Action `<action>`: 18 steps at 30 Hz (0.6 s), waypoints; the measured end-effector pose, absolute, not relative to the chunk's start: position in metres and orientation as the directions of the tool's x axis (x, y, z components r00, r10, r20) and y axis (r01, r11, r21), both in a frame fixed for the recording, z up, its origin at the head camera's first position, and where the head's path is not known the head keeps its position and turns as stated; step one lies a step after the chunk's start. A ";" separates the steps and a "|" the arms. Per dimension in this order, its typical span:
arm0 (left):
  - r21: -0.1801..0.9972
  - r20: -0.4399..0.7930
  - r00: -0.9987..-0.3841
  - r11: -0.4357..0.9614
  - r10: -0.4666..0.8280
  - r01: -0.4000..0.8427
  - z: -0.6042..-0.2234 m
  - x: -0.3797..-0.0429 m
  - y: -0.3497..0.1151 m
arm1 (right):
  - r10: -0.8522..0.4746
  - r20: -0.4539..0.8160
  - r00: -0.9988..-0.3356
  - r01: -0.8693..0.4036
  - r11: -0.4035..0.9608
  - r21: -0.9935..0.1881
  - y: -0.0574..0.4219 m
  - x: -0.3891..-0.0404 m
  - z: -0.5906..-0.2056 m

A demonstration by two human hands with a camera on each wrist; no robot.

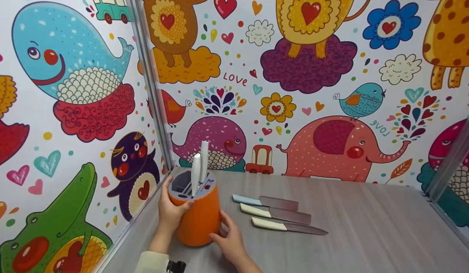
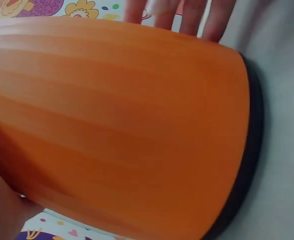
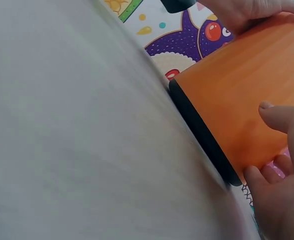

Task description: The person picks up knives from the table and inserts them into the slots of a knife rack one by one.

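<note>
An orange knife block (image 1: 198,220) with a grey slotted top stands on the table at the left, two white handles (image 1: 196,170) rising from its slots. My left hand (image 1: 172,210) grips its upper left side, thumb near the front rim. Lower down, my right hand (image 1: 230,239) holds the right side, with the thumb in front and the fingers round the side. In the left wrist view the orange wall and dark base (image 2: 254,125) fill most of the picture. The right wrist view shows the right thumb (image 3: 279,117) over the orange surface.
Right of the block lie a blue-handled cleaver (image 1: 265,202), a cream-handled broad knife (image 1: 275,214) and a cream-handled pointed knife (image 1: 289,226), blades pointing right. Cartoon-printed walls (image 1: 242,113) with metal corner strips stand behind and left of the grey table (image 1: 371,227).
</note>
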State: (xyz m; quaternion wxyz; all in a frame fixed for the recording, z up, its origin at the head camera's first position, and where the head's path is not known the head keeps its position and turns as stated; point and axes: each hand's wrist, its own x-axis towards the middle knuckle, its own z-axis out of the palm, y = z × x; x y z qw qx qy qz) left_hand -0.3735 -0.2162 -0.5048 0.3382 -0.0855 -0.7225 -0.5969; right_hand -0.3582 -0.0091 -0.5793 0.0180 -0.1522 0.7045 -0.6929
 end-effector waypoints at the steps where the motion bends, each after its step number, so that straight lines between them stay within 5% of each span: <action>1: 0.808 0.586 -0.760 0.279 -0.281 0.519 -0.504 -0.373 -0.216 | -0.244 0.189 -0.951 -0.189 -0.025 -0.982 -0.008 -0.358 -0.580; 11: 0.843 0.534 -0.793 0.262 -0.292 0.471 -0.481 -0.355 -0.209 | -0.210 0.336 -0.918 -0.306 -0.165 -0.938 0.036 -0.372 -0.583; 18: 0.848 0.527 -0.795 0.254 -0.302 0.465 -0.486 -0.359 -0.205 | -0.073 0.459 -0.885 -0.455 -0.063 -0.888 0.116 -0.392 -0.579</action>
